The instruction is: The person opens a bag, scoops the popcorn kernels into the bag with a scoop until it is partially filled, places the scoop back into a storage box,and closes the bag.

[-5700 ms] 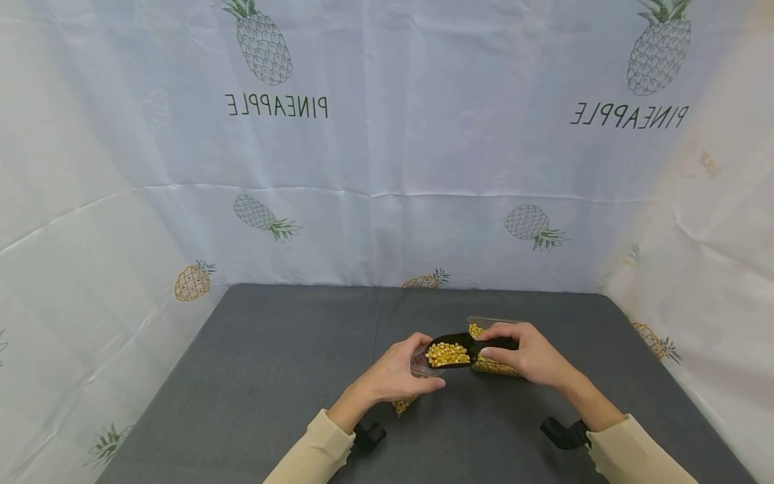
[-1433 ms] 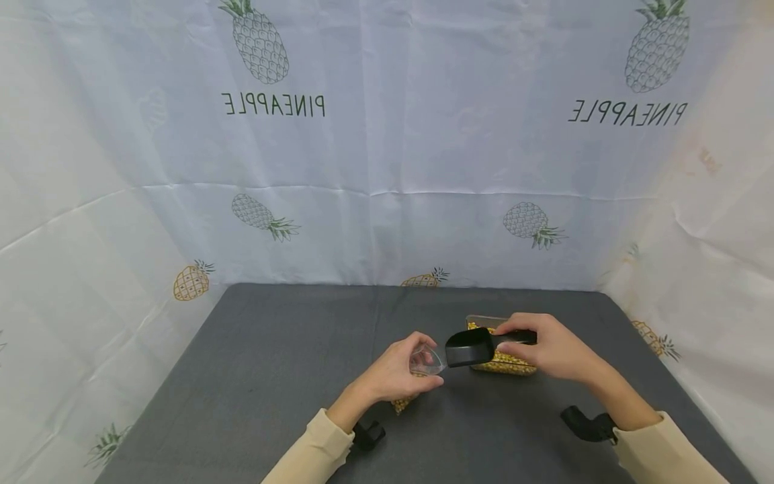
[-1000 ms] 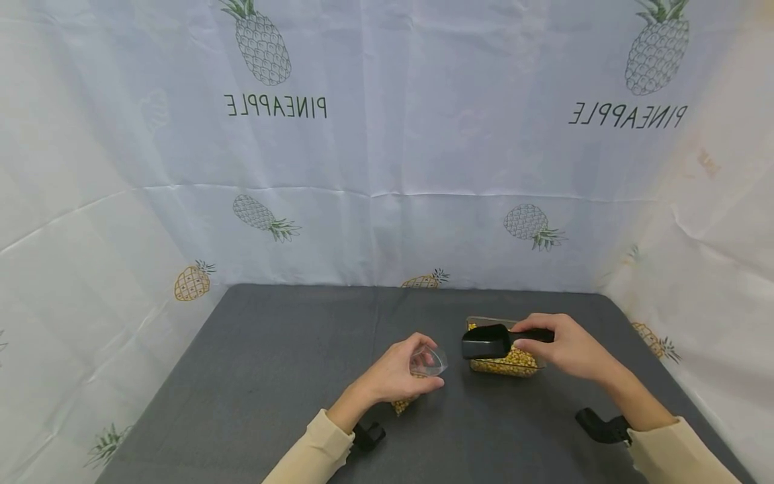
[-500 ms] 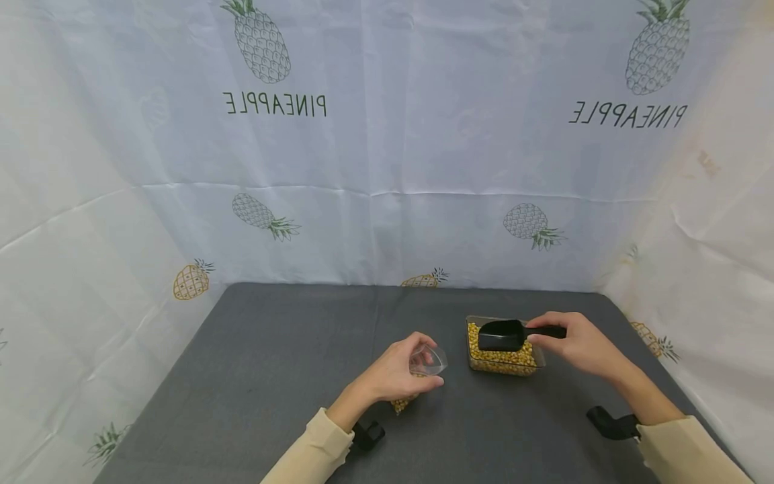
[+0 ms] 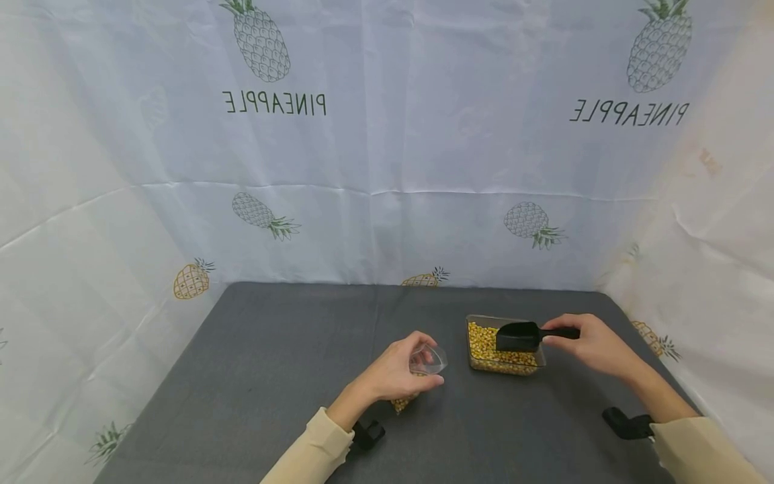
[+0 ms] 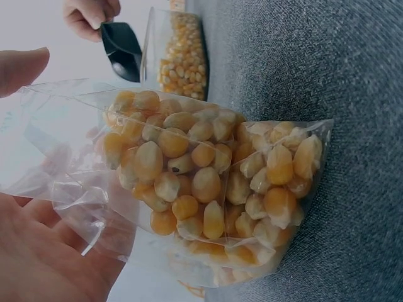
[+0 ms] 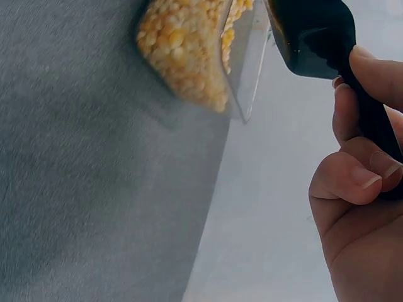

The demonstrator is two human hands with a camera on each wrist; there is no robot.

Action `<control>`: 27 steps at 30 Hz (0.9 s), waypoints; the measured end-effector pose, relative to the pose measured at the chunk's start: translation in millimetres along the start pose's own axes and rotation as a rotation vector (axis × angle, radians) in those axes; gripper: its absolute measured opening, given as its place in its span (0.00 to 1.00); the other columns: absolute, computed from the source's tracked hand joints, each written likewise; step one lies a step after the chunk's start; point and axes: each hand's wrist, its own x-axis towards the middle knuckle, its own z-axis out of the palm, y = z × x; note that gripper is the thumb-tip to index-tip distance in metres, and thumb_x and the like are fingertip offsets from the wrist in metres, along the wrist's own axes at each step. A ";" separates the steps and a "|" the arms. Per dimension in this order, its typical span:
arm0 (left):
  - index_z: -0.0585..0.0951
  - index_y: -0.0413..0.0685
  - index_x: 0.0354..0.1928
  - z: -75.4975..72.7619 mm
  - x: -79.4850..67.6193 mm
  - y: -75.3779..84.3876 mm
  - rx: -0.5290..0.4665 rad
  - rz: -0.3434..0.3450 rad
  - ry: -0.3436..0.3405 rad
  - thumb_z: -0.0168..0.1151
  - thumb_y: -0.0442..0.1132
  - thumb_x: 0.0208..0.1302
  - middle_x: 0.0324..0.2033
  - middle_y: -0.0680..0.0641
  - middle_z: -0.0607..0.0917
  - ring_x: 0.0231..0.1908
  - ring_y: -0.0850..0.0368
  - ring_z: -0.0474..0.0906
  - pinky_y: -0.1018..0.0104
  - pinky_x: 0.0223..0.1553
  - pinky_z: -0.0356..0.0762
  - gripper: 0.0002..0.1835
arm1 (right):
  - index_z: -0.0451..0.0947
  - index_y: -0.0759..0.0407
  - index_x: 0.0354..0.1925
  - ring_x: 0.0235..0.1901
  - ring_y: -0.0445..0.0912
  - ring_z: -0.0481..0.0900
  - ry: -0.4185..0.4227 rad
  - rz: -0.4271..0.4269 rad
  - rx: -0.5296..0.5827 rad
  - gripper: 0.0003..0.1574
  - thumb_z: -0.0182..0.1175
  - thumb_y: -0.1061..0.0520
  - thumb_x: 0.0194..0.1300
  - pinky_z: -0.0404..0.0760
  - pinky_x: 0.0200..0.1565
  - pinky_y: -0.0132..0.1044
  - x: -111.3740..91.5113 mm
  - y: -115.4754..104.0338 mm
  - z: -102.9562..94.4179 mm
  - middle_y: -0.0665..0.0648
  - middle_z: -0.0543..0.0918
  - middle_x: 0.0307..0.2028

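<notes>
While the bench [image 5: 302, 349] is carrying the clear tub [image 5: 504, 368], the bag [image 6: 189, 170] is standing upright left of the tub. Its plastic is probably behaving soft and slippery, bottom-heavy with corn [image 5: 484, 343], so the mouth seems the place to hold; the left hand [image 5: 396, 368] is gripping there. Above the tub, the right hand [image 5: 598, 344] is pinching the handle of the scoop [image 5: 517, 336], likely light and stiff. Just over a second ago the scoop was beside the bag; now it is hanging over the tub's right half.
</notes>
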 end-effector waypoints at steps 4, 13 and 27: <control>0.73 0.49 0.61 0.3 0.0 0.6 -0.005 -0.008 0.002 0.69 0.50 0.66 0.43 0.52 0.80 0.40 0.66 0.79 0.67 0.46 0.80 0.27 | 0.83 0.64 0.53 0.41 0.44 0.81 -0.006 0.008 -0.022 0.18 0.66 0.55 0.70 0.80 0.35 0.37 -1.9 5.5 -2.4 0.61 0.84 0.49; 0.73 0.49 0.61 -0.3 0.0 1.9 -0.009 -0.015 0.001 0.69 0.49 0.66 0.42 0.53 0.80 0.38 0.65 0.79 0.67 0.46 0.81 0.26 | 0.84 0.63 0.52 0.43 0.52 0.82 -0.018 0.006 -0.073 0.17 0.66 0.55 0.70 0.80 0.36 0.38 -4.5 14.8 -8.4 0.61 0.85 0.48; 0.73 0.50 0.61 -0.9 0.2 0.5 -0.020 -0.021 -0.005 0.69 0.49 0.66 0.42 0.54 0.80 0.39 0.66 0.80 0.67 0.47 0.81 0.26 | 0.85 0.62 0.49 0.43 0.52 0.82 -0.061 -0.015 -0.103 0.14 0.67 0.55 0.69 0.79 0.35 0.39 -1.4 12.1 -7.8 0.58 0.85 0.47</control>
